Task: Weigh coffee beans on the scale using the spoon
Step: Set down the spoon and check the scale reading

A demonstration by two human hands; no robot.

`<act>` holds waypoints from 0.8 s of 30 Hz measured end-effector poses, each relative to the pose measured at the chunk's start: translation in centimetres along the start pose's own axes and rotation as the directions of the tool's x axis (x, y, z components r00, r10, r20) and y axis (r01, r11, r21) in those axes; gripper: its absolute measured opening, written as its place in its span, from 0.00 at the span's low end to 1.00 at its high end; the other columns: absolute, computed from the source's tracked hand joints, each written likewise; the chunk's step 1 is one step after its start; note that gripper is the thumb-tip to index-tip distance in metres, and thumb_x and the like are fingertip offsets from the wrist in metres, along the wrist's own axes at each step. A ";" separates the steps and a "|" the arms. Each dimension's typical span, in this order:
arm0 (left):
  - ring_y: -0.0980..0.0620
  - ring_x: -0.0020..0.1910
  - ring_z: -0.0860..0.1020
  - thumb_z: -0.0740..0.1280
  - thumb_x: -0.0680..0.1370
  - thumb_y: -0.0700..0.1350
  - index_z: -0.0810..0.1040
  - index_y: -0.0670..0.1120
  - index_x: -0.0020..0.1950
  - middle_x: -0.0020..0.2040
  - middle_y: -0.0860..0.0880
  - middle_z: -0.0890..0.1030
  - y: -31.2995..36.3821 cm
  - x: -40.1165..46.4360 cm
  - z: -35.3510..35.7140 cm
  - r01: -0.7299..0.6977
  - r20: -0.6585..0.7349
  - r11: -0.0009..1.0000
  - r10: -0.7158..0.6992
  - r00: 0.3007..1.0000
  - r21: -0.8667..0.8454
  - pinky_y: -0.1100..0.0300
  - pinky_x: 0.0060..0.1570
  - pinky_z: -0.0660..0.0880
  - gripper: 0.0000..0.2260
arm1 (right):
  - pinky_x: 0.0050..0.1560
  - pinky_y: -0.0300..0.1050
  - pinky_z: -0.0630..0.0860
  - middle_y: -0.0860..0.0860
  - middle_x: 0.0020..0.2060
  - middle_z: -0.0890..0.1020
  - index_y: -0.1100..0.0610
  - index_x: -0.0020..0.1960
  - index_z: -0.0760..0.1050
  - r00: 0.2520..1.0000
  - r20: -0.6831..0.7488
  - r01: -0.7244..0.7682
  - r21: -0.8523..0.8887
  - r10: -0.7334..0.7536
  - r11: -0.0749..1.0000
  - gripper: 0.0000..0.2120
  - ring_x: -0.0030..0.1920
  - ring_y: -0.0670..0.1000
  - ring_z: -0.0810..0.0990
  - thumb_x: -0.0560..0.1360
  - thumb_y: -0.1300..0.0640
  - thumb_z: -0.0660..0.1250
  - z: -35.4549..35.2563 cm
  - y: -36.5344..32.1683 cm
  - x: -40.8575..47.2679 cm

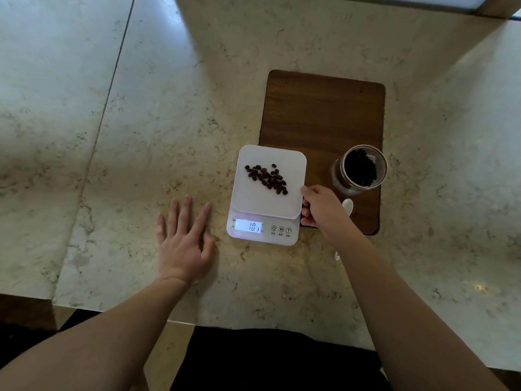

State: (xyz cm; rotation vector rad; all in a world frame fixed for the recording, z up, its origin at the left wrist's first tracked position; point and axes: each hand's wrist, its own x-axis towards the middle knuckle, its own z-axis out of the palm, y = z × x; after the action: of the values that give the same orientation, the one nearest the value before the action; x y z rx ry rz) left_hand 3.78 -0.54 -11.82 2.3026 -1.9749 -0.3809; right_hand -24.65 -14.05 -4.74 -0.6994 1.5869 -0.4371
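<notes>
Looks like a home kitchen or coffee corner: beige veined marble countertop with seam lines, dark rectangular wooden board, small white digital kitchen scale with lit display, clear glass jar of dark coffee beans. No lab or shop fittings visible.

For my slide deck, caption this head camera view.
Coffee beans on lit scale; right hand at its edge, left hand flat on counter.
</notes>
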 end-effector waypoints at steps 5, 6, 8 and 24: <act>0.47 0.83 0.43 0.54 0.79 0.55 0.56 0.60 0.82 0.85 0.49 0.50 0.2 0.0 -0.2 0.010 0.001 1.000 -0.010 1.000 -0.008 0.39 0.79 0.43 0.30 | 0.31 0.43 0.81 0.52 0.31 0.71 0.58 0.46 0.72 1.000 0.000 -0.028 0.036 0.028 0.999 0.10 0.30 0.48 0.71 0.83 0.53 0.58 0.1 0.2 0.0; 0.47 0.83 0.43 0.54 0.79 0.55 0.56 0.60 0.82 0.85 0.49 0.50 0.2 0.0 -0.2 0.010 0.001 1.000 -0.010 1.000 -0.012 0.39 0.79 0.43 0.30 | 0.30 0.42 0.81 0.52 0.31 0.71 0.58 0.46 0.71 1.000 0.004 -0.030 0.043 0.030 0.999 0.10 0.30 0.48 0.71 0.83 0.54 0.58 0.1 0.2 0.0; 0.47 0.84 0.43 0.54 0.79 0.55 0.57 0.60 0.82 0.85 0.49 0.50 0.3 0.0 -0.2 0.011 0.003 1.000 -0.011 1.000 -0.018 0.40 0.79 0.42 0.30 | 0.29 0.40 0.79 0.52 0.31 0.72 0.58 0.46 0.71 1.000 0.002 -0.013 0.030 0.013 0.999 0.10 0.28 0.47 0.71 0.83 0.54 0.58 0.0 0.4 0.0; 0.48 0.83 0.41 0.54 0.79 0.55 0.52 0.61 0.82 0.85 0.50 0.47 0.3 0.0 -0.4 0.018 0.041 1.000 -0.018 0.999 -0.006 0.40 0.79 0.40 0.30 | 0.28 0.37 0.77 0.50 0.32 0.77 0.55 0.46 0.72 0.998 0.009 0.056 -0.227 -0.056 0.972 0.09 0.32 0.47 0.77 0.82 0.53 0.58 -0.9 -0.2 2.3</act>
State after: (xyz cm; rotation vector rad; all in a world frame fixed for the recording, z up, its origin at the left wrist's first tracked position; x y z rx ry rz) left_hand 3.58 -0.63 -11.40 2.3289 -1.9699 -0.4383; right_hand -25.60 -15.80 -6.24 -0.9203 1.6332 -0.2976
